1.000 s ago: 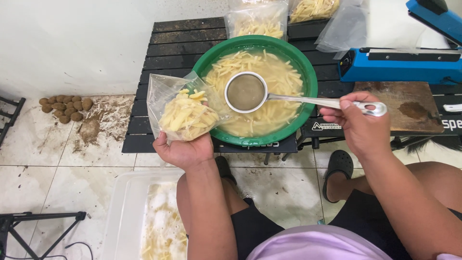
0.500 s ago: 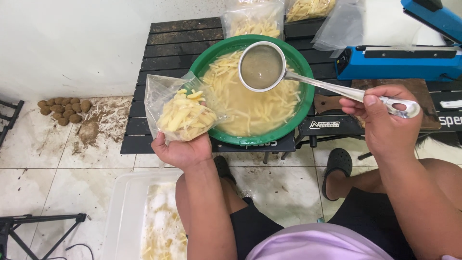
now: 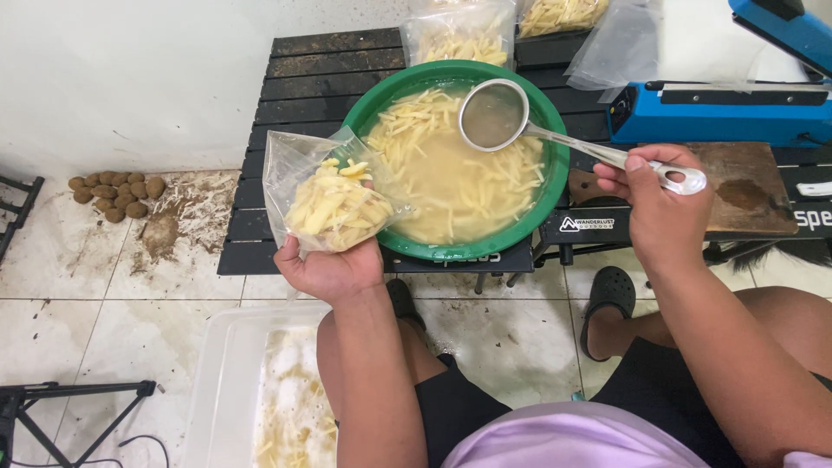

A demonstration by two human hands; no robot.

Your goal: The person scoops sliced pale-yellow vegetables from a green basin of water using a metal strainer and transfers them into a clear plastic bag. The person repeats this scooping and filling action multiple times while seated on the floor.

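So the bag point(image 3: 334, 204) in the left hand point(image 3: 325, 269) is partly full of potato strips, with room at the top. Its fingers curl under the bag and hold it at the near left edge of the green bowl point(image 3: 555, 169). The right hand point(image 3: 663, 204) wraps its fingers tight round the handle of the strainer point(image 3: 494, 114), which hangs empty over the far side of the bowl. Lots of strips sit in the water. Two filled bags point(image 3: 455, 35) lie on the far desk point(image 3: 295, 95).
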